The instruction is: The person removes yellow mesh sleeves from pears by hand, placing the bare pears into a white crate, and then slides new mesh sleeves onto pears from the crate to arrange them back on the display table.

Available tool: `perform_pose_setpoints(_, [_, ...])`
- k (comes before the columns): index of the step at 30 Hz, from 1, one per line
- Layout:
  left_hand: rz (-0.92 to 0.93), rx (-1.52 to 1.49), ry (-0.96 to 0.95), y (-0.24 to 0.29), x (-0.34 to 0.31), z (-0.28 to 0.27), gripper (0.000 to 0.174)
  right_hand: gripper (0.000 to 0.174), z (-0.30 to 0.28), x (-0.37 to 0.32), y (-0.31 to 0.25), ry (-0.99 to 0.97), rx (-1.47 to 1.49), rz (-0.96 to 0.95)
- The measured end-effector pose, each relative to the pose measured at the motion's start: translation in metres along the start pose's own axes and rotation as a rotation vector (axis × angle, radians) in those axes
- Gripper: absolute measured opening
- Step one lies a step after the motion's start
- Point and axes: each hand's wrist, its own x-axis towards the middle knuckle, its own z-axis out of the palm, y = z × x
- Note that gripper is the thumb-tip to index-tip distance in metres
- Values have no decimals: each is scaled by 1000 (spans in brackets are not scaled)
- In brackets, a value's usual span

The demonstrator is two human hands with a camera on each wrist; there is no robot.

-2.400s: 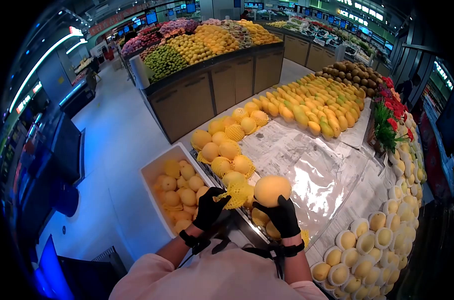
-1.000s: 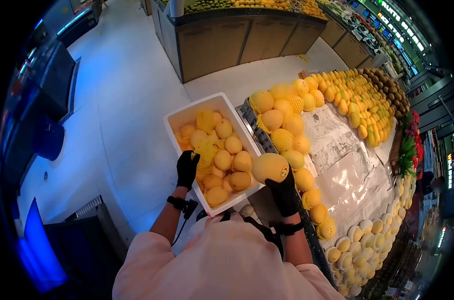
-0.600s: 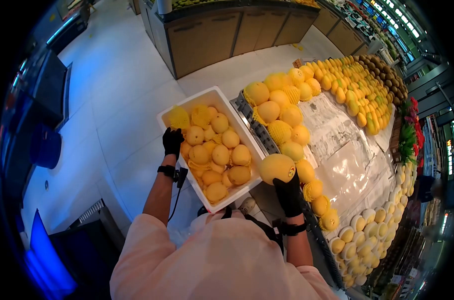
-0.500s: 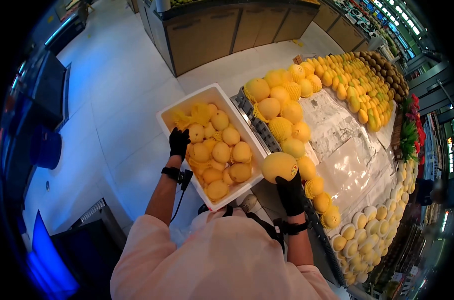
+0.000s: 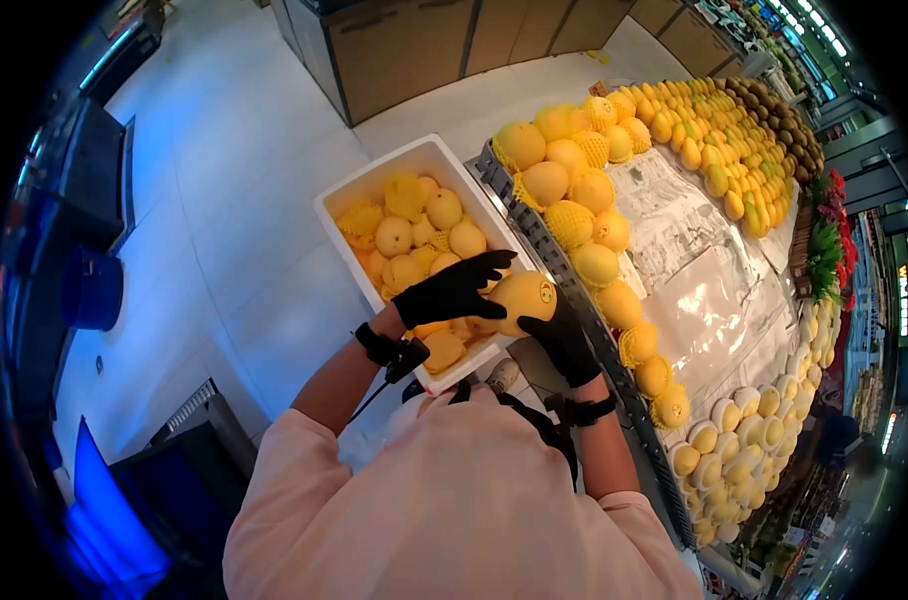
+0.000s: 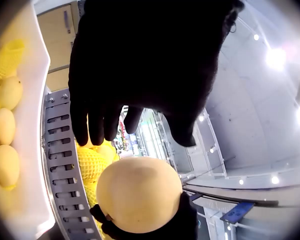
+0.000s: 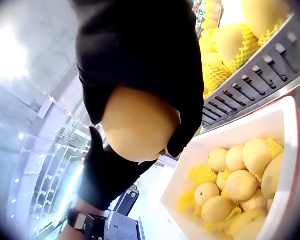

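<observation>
A large yellow melon [image 5: 526, 300] with a small sticker is gripped by the black-gloved right hand [image 5: 564, 340], held over the right edge of a white foam box [image 5: 336, 222]. In the right wrist view the fingers of the right hand [image 7: 140, 55] curl round the melon [image 7: 140, 125]. The left hand [image 5: 452, 290], also black-gloved, reaches across the box with spread fingers close to the melon's left side. From the left wrist view, a gap shows between the left hand [image 6: 145, 60] and the melon [image 6: 140, 194]. Several melons [image 7: 241, 185], some with yellow foam nets, lie in the box.
Right of the box, a grey slatted rail [image 5: 534, 235] borders a display with netted melons [image 5: 570, 224], mangoes [image 5: 716, 180], newspaper and clear plastic [image 5: 699, 320]. White-collared fruit [image 5: 744, 440] lies at the near right. A blue bin [image 5: 91, 288] stands on the floor at left.
The left hand has let go of a yellow foam net in the box and moved right, up to the melon. The right hand has kept the melon and shifted slightly left and up.
</observation>
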Motion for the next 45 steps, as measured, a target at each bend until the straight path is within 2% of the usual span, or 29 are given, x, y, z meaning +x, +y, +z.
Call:
perform_pose_setpoints(1, [22,26,-49,1,-1,7,87,58,2,1,1,-7,-42,8])
perform_pose_setpoints(3, [74,133,-20,10,-6,20,89,57,6,5,3,-26,-128,24])
perform_pose_setpoints(6, [100,30,54,-2,-5,25,86,54,4,11,10,-33,-275,-28])
perform_pose_setpoints(9, [95,107,168,-11,-4,28,80,56,1,14,18,-39,-162,21])
perform_pose_setpoints(12, [19,-242,224,-41,0,8,74,54,-8,12,25,-32,197,177])
perform_pose_setpoints(13, [-30,-403,291,-33,-4,1,69,53,-10,11,23,-35,220,158])
perform_pose_setpoints(15, [-24,-213,390,-46,-2,-29,65,51,-17,8,19,-40,266,120])
perform_pose_setpoints(17, [-13,100,526,-99,3,-76,65,47,-29,6,23,-9,257,152])
perform_pose_setpoints(21, [-189,591,755,-121,-4,-145,78,47,-40,-6,31,0,231,198])
perform_pose_setpoints(25, [-533,919,710,-149,-4,-193,90,45,-48,-12,45,21,253,227])
perform_pose_setpoints(28, [-737,1028,609,-162,2,-209,89,42,-49,-13,43,28,141,179])
perform_pose_setpoints(30, [-801,1072,526,-191,5,-223,91,39,-57,-14,44,43,181,190])
perform_pose_setpoints(33, [-808,1072,495,-210,12,-231,84,38,-66,-21,46,44,-30,93])
perform_pose_setpoints(36, [-911,1045,470,-214,18,-232,84,33,-72,-29,42,42,-277,-13])
perform_pose_setpoints(40, [-963,1035,476,-239,21,-242,87,28,-79,-35,44,51,-275,-25])
perform_pose_setpoints(43, [-981,1000,472,-235,24,-241,90,25,-87,-39,49,76,-61,39])
perform_pose_setpoints(45, [-1061,993,465,-220,28,-235,91,23,-87,-40,48,108,110,101])
